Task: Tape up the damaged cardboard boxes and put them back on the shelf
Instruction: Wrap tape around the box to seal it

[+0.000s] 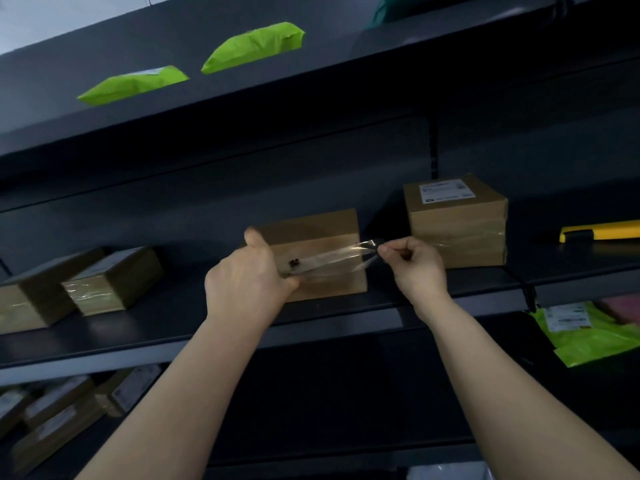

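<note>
On the middle shelf (346,308) the cardboard box (322,233) stands with its left end hidden by the left hand (246,275), whose fingers (289,283) curl round it (a dark speck beside them is too blurred to name), while the right hand (415,265) pinches the end of a clear tape strip (343,258) stretched across the box's front.

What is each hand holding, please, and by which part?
The left hand grips the middle cardboard box by its left end; the right hand pinches the clear tape strip by its free right end.
</note>
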Action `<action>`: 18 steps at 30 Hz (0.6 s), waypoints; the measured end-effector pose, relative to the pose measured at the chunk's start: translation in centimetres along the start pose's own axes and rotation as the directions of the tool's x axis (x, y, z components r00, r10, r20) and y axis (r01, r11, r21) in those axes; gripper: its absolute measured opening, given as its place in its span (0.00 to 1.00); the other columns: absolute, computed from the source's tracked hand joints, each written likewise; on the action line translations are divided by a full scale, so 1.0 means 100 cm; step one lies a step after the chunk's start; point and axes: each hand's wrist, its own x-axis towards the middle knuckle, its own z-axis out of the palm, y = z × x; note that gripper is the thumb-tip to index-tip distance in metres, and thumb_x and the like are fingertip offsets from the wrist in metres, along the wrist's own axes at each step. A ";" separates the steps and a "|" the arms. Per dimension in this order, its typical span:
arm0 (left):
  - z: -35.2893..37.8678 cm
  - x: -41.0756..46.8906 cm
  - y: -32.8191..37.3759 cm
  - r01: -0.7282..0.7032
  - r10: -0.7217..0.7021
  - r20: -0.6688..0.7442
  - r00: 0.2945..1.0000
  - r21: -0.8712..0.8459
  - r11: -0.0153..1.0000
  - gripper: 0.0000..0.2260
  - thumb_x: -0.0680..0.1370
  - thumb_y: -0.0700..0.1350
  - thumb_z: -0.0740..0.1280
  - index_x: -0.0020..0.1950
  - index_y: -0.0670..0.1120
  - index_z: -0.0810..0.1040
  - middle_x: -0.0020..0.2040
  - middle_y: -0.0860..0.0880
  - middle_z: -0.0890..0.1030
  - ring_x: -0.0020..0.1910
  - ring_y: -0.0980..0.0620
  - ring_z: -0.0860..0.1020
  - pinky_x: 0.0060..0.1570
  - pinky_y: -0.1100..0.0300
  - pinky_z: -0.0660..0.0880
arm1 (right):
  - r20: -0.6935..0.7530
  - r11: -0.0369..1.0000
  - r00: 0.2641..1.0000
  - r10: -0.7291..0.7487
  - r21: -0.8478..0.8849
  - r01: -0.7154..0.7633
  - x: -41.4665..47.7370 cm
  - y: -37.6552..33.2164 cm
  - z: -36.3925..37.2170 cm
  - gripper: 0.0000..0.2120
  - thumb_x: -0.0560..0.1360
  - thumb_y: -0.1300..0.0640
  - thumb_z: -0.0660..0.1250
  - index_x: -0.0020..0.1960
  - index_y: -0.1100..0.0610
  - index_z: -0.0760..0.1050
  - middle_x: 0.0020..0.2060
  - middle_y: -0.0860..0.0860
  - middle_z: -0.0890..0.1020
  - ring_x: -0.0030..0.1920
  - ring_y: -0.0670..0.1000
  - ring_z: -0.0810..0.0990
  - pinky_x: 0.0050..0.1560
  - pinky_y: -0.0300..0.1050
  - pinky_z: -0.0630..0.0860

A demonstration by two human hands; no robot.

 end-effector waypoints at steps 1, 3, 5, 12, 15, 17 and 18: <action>0.000 0.000 0.000 0.004 -0.004 0.003 1.000 0.000 1.000 0.35 0.71 0.65 0.71 0.63 0.41 0.65 0.39 0.50 0.71 0.44 0.44 0.81 0.34 0.56 0.68 | 0.005 1.000 1.000 0.003 -0.015 -0.002 0.001 0.000 0.001 0.04 0.75 0.51 0.70 0.42 0.47 0.78 0.41 0.46 0.82 0.44 0.48 0.79 0.48 0.47 0.77; 0.001 0.000 0.000 0.013 -0.013 0.010 1.000 0.005 1.000 0.35 0.71 0.65 0.71 0.63 0.41 0.65 0.39 0.50 0.71 0.44 0.44 0.81 0.33 0.56 0.68 | 0.008 0.999 1.000 0.006 -0.032 -0.006 0.003 0.000 0.002 0.06 0.75 0.50 0.70 0.39 0.46 0.77 0.39 0.44 0.81 0.42 0.47 0.79 0.47 0.47 0.77; 0.002 0.000 0.000 0.017 -0.017 0.011 1.000 0.012 1.000 0.34 0.72 0.65 0.71 0.63 0.41 0.65 0.37 0.50 0.71 0.43 0.44 0.81 0.33 0.56 0.67 | 0.007 0.999 1.000 0.010 -0.040 -0.010 0.005 0.000 0.004 0.07 0.74 0.49 0.71 0.38 0.45 0.78 0.39 0.44 0.81 0.42 0.46 0.79 0.47 0.47 0.78; 0.005 0.004 -0.002 0.015 -0.015 -0.001 1.000 0.032 0.999 0.39 0.71 0.66 0.71 0.69 0.40 0.63 0.38 0.50 0.70 0.45 0.44 0.82 0.33 0.57 0.67 | 0.040 0.999 0.998 0.051 -0.001 -0.051 0.008 -0.004 0.008 0.06 0.72 0.49 0.73 0.37 0.45 0.79 0.38 0.43 0.82 0.42 0.46 0.81 0.46 0.45 0.77; 0.007 0.006 -0.002 0.014 -0.014 -0.002 1.000 0.024 1.000 0.42 0.71 0.66 0.71 0.72 0.39 0.61 0.39 0.50 0.71 0.46 0.44 0.82 0.33 0.57 0.68 | 0.027 0.998 0.998 0.062 -0.009 -0.062 0.010 -0.003 0.011 0.06 0.71 0.47 0.74 0.37 0.45 0.80 0.37 0.42 0.82 0.41 0.45 0.81 0.47 0.46 0.78; 0.008 0.008 -0.002 0.011 -0.011 -0.008 1.000 0.020 1.000 0.42 0.71 0.66 0.71 0.73 0.39 0.61 0.39 0.50 0.72 0.46 0.44 0.82 0.34 0.57 0.68 | 0.023 0.997 0.996 0.082 -0.018 -0.082 0.010 -0.004 0.014 0.05 0.71 0.46 0.74 0.40 0.46 0.80 0.38 0.43 0.82 0.43 0.46 0.81 0.48 0.46 0.78; 0.009 0.009 -0.002 0.010 -0.010 -0.008 1.000 0.020 1.000 0.42 0.72 0.65 0.71 0.73 0.39 0.61 0.39 0.50 0.71 0.46 0.44 0.82 0.34 0.57 0.68 | 0.027 0.995 0.995 0.093 -0.030 -0.093 0.010 -0.005 0.015 0.07 0.70 0.45 0.74 0.43 0.46 0.79 0.39 0.42 0.82 0.45 0.47 0.81 0.49 0.47 0.78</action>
